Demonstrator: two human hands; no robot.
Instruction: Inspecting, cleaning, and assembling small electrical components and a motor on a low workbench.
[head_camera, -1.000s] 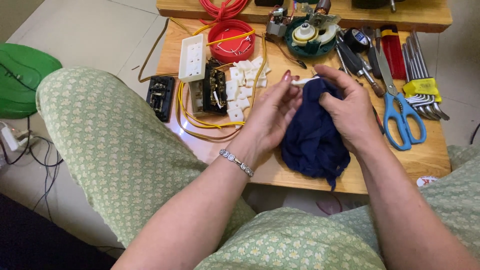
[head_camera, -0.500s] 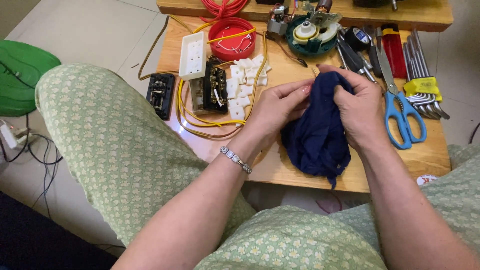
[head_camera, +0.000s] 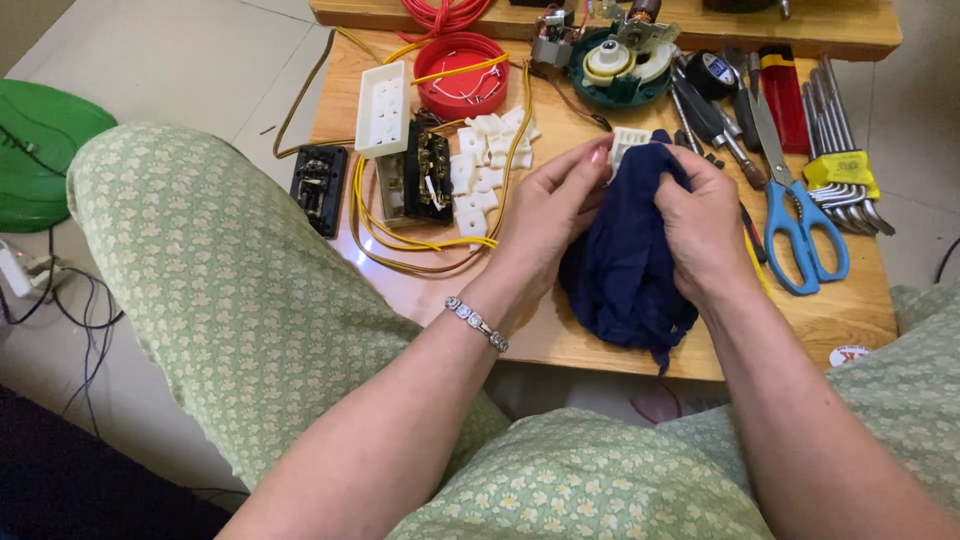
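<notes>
Both hands meet at centre frame over the low wooden table (head_camera: 560, 330). The left hand (head_camera: 545, 215) pinches a small white plastic part (head_camera: 627, 146) between thumb and fingertips, while the right hand (head_camera: 705, 225) is closed around a dark blue cloth (head_camera: 625, 270) bunched against that part. The cloth hangs down toward the table's near edge, a loose tail past it. Only the top of the white part shows above the cloth; the rest is hidden in the folds.

Judging from the grip, the step in hand is wiping the white part with the cloth. A next move would call for a firm pinch from the left hand as the cloth is worked around the part's ribbed faces.

Left of the hands lie loose white pieces (head_camera: 480, 170), an opened socket block (head_camera: 420, 180) with yellow wires (head_camera: 400, 240), and a white socket cover (head_camera: 382, 108). A red round lid (head_camera: 460, 75) sits at upper centre, a green motor base (head_camera: 620, 65) to its right. Blue scissors (head_camera: 800, 215) and hex keys (head_camera: 840, 150) lie at upper right, near the right hand but apart from it.
</notes>
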